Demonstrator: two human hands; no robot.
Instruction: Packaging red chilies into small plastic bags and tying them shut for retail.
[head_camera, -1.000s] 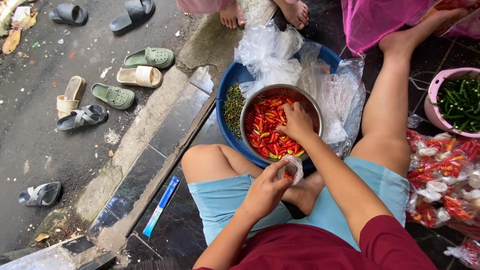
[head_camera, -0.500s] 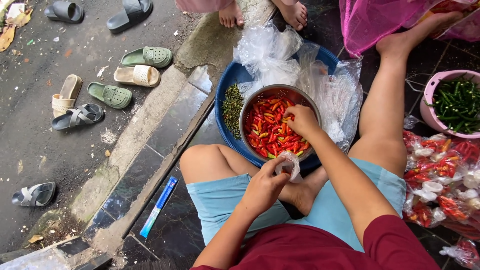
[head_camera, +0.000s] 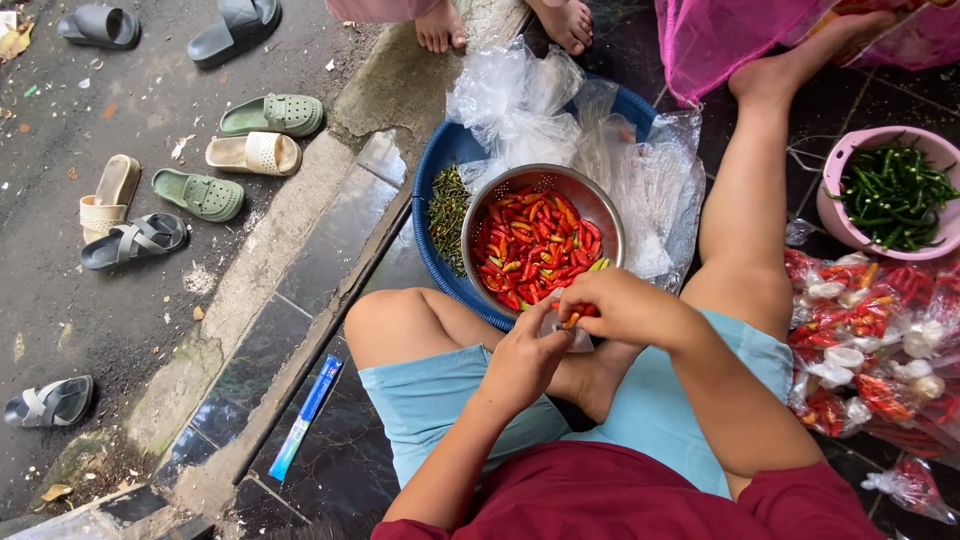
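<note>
While right hand (head_camera: 620, 305) pinches chilies (head_camera: 578, 316) | left hand (head_camera: 525, 355) grips bag | colander rim (head_camera: 545, 173) adjacent

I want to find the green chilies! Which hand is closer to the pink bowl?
Right. The right hand is on the pink bowl's side; the left hand is beyond it, farther away.

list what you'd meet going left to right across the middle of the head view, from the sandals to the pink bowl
grey strap sandal → green clog → blue basin → green stems → metal bowl of red chillies → clear plastic bags → outstretched leg → pink bowl of green chillies
</note>
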